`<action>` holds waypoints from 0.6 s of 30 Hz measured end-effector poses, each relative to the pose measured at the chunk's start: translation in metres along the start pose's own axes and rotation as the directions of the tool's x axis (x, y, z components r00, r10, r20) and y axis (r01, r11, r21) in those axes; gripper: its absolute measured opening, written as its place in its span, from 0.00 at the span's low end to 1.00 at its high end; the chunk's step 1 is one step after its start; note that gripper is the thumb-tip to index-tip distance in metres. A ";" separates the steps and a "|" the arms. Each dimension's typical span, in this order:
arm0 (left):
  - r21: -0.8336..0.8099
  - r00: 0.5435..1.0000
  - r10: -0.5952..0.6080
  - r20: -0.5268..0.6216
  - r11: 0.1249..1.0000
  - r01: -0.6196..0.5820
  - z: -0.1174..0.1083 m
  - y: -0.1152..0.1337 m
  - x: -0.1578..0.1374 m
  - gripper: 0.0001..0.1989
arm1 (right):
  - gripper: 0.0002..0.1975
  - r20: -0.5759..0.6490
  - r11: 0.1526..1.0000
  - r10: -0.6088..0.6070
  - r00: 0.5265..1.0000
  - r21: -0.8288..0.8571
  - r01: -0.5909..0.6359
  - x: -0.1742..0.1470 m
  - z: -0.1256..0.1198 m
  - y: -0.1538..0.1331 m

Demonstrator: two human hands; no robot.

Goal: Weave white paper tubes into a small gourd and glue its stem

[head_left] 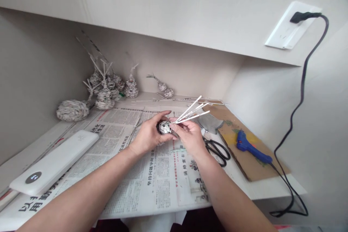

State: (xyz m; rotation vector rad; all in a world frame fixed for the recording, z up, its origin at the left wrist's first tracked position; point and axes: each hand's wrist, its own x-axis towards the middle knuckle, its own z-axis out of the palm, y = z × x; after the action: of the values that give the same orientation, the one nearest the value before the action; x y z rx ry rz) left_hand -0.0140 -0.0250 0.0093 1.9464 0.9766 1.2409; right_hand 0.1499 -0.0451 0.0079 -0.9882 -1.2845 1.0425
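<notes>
Between my hands is a small woven newspaper gourd [164, 127], held just above the newspaper-covered table. My left hand [152, 130] curves around its left side, thumb below and fingers above. At its right end, my right hand [187, 130] pinches the neck, where several rolled paper sticks [193, 110] fan out up and to the right. The palm side of my right hand is partly hidden. Black-handled scissors [219, 150] lie just right of my right wrist, their blades out of sight.
Several woven paper gourds [104, 98] stand at the back left, and two small ones [168, 92] at the back wall. A white power bank-like device [54, 161] lies left. A blue glue gun [251, 146] rests on cardboard [244, 166], its cord running to a wall socket [293, 25].
</notes>
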 end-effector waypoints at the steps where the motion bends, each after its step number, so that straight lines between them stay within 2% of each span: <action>1: -0.001 1.000 0.002 0.007 1.000 -0.002 0.001 0.001 -0.001 0.39 | 0.12 -0.006 1.000 -0.004 1.000 0.004 0.004 0.000 0.000 0.000; 5: 0.013 0.999 -0.020 0.047 1.000 0.020 0.004 -0.004 -0.001 0.39 | 0.10 -0.020 1.000 -0.024 1.000 -0.019 0.023 -0.002 0.002 -0.001; 8: 0.165 0.996 -0.007 0.088 0.986 -0.008 0.007 -0.010 -0.001 0.28 | 0.10 -0.017 0.998 -0.048 0.999 -0.043 0.047 -0.004 0.005 0.002; 11: 0.294 0.993 0.015 0.115 0.955 -0.048 0.010 -0.011 -0.001 0.20 | 0.10 -0.047 0.973 -0.133 0.990 -0.197 0.122 -0.007 0.007 0.006; 15: 0.413 0.991 0.015 0.134 0.908 -0.070 0.012 -0.007 -0.002 0.18 | 0.09 -0.059 0.834 -0.310 0.949 -0.495 0.242 -0.012 0.009 0.005; 16: 0.433 0.992 0.017 0.129 0.899 -0.071 0.011 -0.006 -0.002 0.17 | 0.08 -0.049 0.814 -0.326 0.944 -0.522 0.254 -0.012 0.009 0.004; 18: 0.451 0.995 0.025 0.101 0.890 -0.068 0.010 -0.005 -0.001 0.17 | 0.09 -0.030 0.845 -0.293 0.956 -0.476 0.244 -0.011 0.008 0.000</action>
State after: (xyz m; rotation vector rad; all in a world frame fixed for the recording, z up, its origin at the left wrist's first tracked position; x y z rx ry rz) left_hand -0.0061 -0.0247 0.0012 2.3724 1.2649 0.9945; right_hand 0.1416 -0.0562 0.0055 -1.1602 -1.5763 0.4591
